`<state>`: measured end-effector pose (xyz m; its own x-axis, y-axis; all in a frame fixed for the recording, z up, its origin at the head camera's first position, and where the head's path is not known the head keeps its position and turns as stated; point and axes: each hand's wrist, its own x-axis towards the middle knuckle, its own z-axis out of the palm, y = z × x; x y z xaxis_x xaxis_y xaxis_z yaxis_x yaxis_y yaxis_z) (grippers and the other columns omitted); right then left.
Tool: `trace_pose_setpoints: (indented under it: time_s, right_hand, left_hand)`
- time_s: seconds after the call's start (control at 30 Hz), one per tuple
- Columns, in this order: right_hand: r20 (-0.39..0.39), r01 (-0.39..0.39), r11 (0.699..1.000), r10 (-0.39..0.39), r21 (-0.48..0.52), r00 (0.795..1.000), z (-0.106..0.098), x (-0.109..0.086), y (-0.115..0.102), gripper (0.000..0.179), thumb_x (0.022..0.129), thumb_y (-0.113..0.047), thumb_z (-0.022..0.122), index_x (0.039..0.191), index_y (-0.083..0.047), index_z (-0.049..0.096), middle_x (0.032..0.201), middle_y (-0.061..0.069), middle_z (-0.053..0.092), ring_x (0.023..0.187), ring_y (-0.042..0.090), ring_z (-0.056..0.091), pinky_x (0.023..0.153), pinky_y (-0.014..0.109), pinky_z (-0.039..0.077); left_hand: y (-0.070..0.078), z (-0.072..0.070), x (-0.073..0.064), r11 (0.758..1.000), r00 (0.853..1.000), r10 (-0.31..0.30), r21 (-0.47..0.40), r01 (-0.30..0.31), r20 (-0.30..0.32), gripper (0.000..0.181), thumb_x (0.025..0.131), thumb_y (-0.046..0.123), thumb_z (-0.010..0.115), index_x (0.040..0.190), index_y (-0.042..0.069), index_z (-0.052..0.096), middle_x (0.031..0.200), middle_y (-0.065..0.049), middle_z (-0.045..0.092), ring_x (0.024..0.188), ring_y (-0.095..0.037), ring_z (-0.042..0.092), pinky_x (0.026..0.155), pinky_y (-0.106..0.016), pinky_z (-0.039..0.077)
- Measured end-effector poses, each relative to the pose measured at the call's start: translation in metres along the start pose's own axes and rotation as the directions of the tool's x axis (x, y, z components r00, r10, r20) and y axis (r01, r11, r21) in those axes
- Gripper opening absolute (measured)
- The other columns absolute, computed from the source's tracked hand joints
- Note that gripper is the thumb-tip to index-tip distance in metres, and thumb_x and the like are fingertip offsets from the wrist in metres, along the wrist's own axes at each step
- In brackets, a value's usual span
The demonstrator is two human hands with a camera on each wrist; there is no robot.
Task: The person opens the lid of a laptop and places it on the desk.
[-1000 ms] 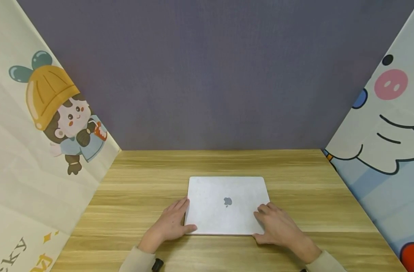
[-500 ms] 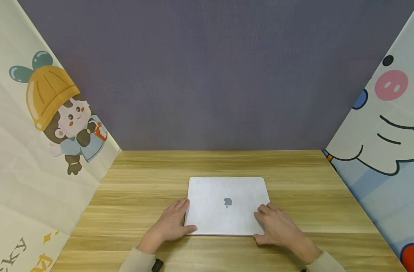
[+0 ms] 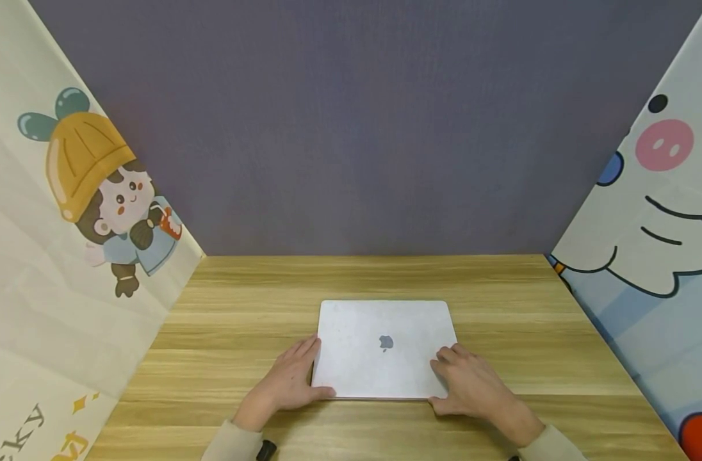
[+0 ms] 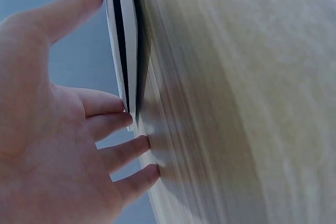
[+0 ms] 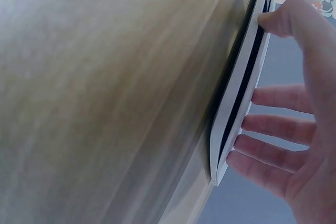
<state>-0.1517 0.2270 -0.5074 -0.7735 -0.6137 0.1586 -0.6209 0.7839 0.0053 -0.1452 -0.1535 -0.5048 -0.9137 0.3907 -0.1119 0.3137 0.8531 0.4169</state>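
Note:
A silver laptop (image 3: pixel 380 352) with a dark apple logo lies on the table, its lid down. At its left front corner, my left hand (image 3: pixel 290 378) has its thumb on the lid's front edge and its fingers fairly straight along the left side. Two of those fingertips (image 4: pixel 152 170) reach down to the wood. My right hand (image 3: pixel 472 384) grips the right front corner: thumb (image 5: pixel 273 22) at the front edge of the base, fingers bent over the lid. Both wrist views show a dark gap between lid and base along the front.
The wooden table (image 3: pixel 241 307) stretches around the laptop on all sides. A grey-purple wall (image 3: pixel 374 128) stands behind its far edge. Cartoon-printed sheets close off the left side (image 3: pixel 51 333) and the right side (image 3: pixel 633 250).
My left thumb has shifted slightly to the laptop's front edge, and the lid's near edge shows a slightly darker line below it. The right hand has stayed put.

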Motion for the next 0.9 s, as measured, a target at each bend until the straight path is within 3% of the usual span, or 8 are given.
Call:
trace_pose_setpoints:
  time_s: [0.5,0.9]
  right_hand:
    - [0.002,-0.001,1.000,0.001,0.015,1.000,-0.0039,0.0006,0.0002,0.054,0.070,-0.058,0.079,0.097,-0.011,0.075,0.100,0.003,0.065,0.086,0.022,0.058,0.060,0.036,0.053]
    - [-0.015,0.000,1.000,0.001,0.003,1.000,-0.0059,-0.0001,0.0019,0.054,0.069,-0.059,0.079,0.098,-0.014,0.076,0.102,0.002,0.065,0.088,0.022,0.059,0.061,0.036,0.054]
  left_hand:
    - [-0.0007,0.0018,-0.0011,1.000,1.000,-0.002,-0.014,0.002,0.001,0.127,0.073,0.077,0.072,0.156,-0.007,0.026,0.163,-0.025,0.027,0.148,-0.046,0.027,0.118,-0.062,0.025]
    - [-0.0001,0.0018,-0.0030,1.000,1.000,0.025,-0.015,-0.025,-0.007,0.127,0.072,0.066,0.082,0.157,-0.007,0.023,0.163,-0.026,0.025,0.148,-0.046,0.026,0.118,-0.062,0.026]
